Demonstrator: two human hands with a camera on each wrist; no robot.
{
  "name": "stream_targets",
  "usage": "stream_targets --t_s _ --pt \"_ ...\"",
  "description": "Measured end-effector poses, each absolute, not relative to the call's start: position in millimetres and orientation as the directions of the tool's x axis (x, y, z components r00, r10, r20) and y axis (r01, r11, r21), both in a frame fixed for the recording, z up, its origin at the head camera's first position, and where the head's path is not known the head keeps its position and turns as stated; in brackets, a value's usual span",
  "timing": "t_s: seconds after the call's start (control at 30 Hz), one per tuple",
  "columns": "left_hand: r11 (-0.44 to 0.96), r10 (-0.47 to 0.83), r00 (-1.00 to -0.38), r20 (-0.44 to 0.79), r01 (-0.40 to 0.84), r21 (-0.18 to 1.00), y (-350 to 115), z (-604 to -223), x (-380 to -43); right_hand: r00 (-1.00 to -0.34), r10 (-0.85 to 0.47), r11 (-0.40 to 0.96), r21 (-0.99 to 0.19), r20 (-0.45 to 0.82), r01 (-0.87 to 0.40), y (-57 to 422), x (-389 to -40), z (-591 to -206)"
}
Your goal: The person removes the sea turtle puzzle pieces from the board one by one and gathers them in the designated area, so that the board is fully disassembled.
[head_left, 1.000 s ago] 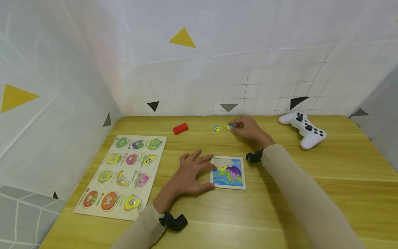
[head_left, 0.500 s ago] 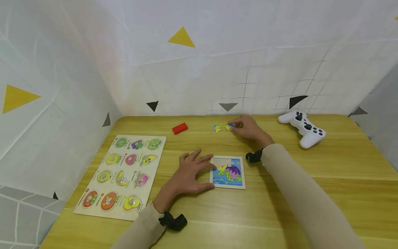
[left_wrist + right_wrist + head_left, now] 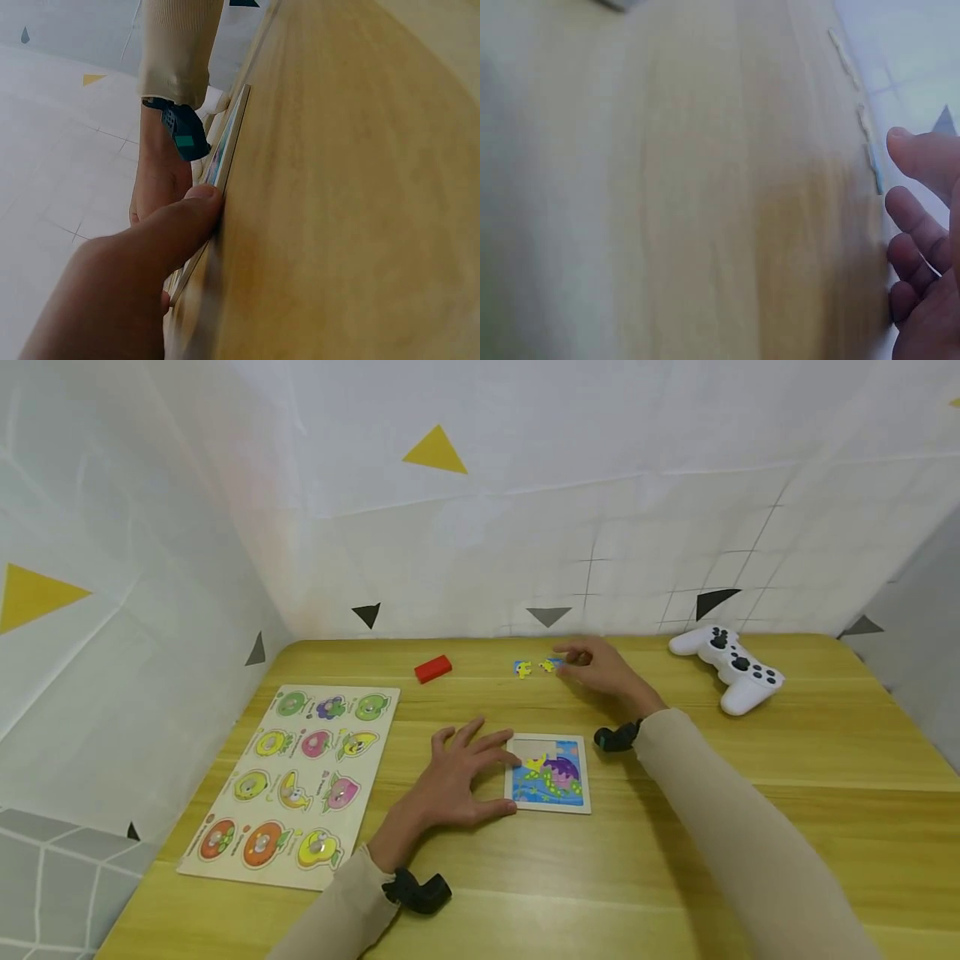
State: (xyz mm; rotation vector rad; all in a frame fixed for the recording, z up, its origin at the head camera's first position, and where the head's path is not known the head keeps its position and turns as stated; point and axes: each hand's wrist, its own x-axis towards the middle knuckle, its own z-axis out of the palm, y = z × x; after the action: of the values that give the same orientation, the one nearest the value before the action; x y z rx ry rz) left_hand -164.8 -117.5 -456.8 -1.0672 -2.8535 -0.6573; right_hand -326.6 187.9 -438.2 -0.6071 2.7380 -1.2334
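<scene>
In the head view, my left hand [image 3: 461, 777] spreads its fingers at the left side of a small framed jigsaw puzzle [image 3: 551, 806]. Its thumb touches the frame's edge [image 3: 234, 139] in the left wrist view. Blue, purple and yellow pieces fill most of the frame; bare backing shows at its upper left. My right hand [image 3: 600, 670] hovers by the loose jigsaw pieces near the table's back edge, holding nothing. A yellow-and-blue piece [image 3: 522, 669] lies left of another yellow piece [image 3: 547, 666]. The right wrist view shows thumb and fingers apart beside a blue-topped piece [image 3: 874, 169].
A wooden fruit peg puzzle board [image 3: 352, 814] lies on the left of the table. A red block [image 3: 432, 669] sits near the back edge, and a white game controller [image 3: 727, 668] is at the back right. A patterned cloth wall [image 3: 480, 552] stands behind the table.
My right thumb and forefinger have parted from the blue puzzle piece, the forefinger rising a little. My left hand stays by the frame, and the pieces lie where they were.
</scene>
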Motion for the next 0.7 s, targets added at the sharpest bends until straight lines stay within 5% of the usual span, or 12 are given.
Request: stream_targets --t_s 0.7 --pt "0.674 0.624 -0.76 0.182 0.641 0.368 -116.6 -458.3 -165.8 -0.902 -0.431 0.521 -0.809 0.025 -0.271 199.4 -260.1 -425.3"
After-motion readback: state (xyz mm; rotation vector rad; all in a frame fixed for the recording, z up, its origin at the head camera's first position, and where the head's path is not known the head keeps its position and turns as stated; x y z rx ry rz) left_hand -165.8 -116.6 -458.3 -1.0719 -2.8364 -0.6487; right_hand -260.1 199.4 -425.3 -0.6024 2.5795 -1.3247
